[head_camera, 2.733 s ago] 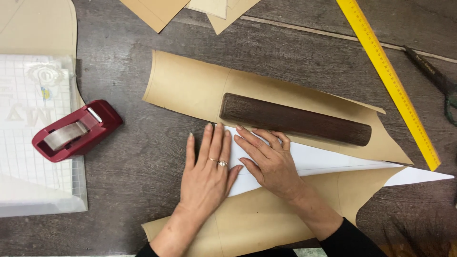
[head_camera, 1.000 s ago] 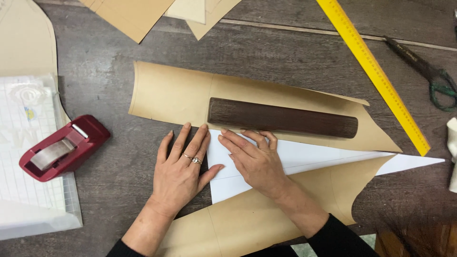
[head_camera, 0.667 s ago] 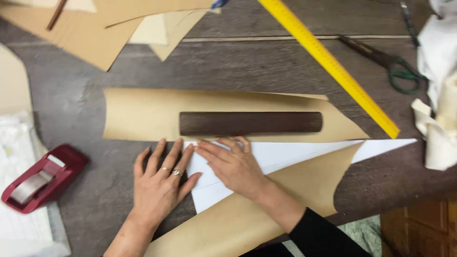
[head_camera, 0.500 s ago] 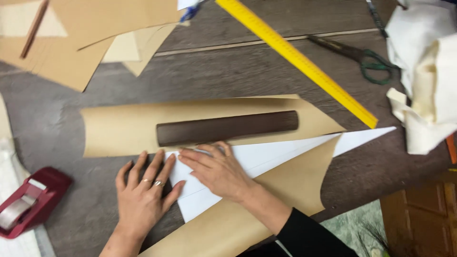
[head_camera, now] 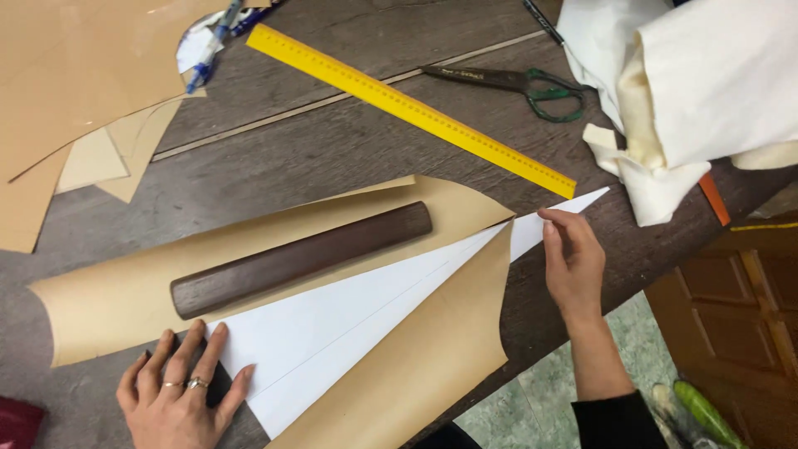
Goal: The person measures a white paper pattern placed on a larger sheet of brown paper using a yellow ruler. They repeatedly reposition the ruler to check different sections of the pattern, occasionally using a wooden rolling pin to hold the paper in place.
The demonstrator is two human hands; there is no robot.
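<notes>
A dark brown wooden bar (head_camera: 299,259) lies on a curling sheet of tan paper (head_camera: 249,249) on the dark wooden table (head_camera: 332,150). A long white paper triangle (head_camera: 349,320) lies under the bar's near side, its tip pointing right. My left hand (head_camera: 179,391) presses flat, fingers spread, on the wide left end of the white paper, just below the bar. My right hand (head_camera: 573,262) rests with straight fingers on the narrow right tip of the white paper near the table edge. A tan flap (head_camera: 424,366) curls over the white paper.
A yellow ruler (head_camera: 407,106) lies diagonally behind the bar, with green-handled scissors (head_camera: 519,83) beyond it. Cream cloth (head_camera: 690,91) is piled at the right. Tan paper sheets (head_camera: 75,91) and a blue pen (head_camera: 212,50) lie at the back left. A red tape dispenser (head_camera: 15,422) peeks in bottom left.
My right hand has slid from beside the left hand out along the white paper to its right tip. The view has swung right, so the tape dispenser is almost out of frame.
</notes>
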